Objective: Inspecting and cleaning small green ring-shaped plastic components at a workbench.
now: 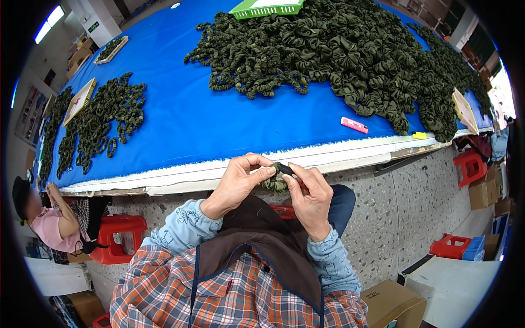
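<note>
A small dark green scrunchie (274,185) is held in front of my lap, just off the table's near edge. My left hand (239,180) pinches it between thumb and forefinger. My right hand (311,198) is closed on its other side, thumb and fingers pressed together. A small black piece (285,169) shows between the fingertips of both hands; whether it belongs to the scrunchie, I cannot tell. The lower part of the scrunchie hangs below my fingers.
A blue-covered table (180,126) bears a big heap of green scrunchies (350,49) and smaller piles (109,115) at left. A pink lighter-shaped object (354,125), a green basket (265,10) and a yellow tray (80,102) lie there. Another person (54,221) sits at far left.
</note>
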`<state>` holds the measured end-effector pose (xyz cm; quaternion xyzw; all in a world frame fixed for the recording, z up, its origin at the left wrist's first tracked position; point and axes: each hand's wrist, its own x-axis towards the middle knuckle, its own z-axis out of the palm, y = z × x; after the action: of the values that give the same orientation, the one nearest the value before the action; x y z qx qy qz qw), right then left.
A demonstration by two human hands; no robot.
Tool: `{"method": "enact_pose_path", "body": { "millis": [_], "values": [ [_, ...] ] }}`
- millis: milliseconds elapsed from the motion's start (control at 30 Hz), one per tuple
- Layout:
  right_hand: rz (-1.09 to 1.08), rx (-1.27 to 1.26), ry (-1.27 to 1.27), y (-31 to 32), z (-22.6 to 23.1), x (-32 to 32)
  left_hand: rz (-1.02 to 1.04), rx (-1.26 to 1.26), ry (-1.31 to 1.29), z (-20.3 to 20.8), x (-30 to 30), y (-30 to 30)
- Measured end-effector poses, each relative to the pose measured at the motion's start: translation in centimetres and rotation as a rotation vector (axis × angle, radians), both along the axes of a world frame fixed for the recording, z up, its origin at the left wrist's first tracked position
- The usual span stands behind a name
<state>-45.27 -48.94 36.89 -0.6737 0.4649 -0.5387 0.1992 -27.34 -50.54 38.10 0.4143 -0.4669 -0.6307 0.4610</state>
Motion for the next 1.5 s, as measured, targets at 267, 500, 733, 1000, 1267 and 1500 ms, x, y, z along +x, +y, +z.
{"method": "enact_pose_path", "body": {
  "millis": [267,500,733,1000,1267,1500],
  "values": [
    [-0.002,0.003,-0.001,0.3,0.3,-0.2,-0.03,0.015,-0.017,0.4,-0.3,0.2],
    [0.019,0.11,-0.103,0.4,1.2,-1.2,0.152,-0.664,-0.693,1.1,-0.7,0.1],
    [0.068,0.134,-0.092,0.7,1.2,-1.3,0.291,-1.055,-0.916,1.2,-0.7,0.2],
    [0.123,0.148,-0.13,0.7,1.1,-1.2,0.318,-1.224,-0.958,1.1,-0.4,0.6],
    [0.2,0.209,-0.184,0.5,1.1,-1.2,0.343,-1.298,-0.943,0.7,-0.4,0.6],
    [0.157,0.247,-0.275,0.5,0.5,-1.2,0.348,-1.286,-0.932,0.7,-0.4,0.6]
  ]
}}
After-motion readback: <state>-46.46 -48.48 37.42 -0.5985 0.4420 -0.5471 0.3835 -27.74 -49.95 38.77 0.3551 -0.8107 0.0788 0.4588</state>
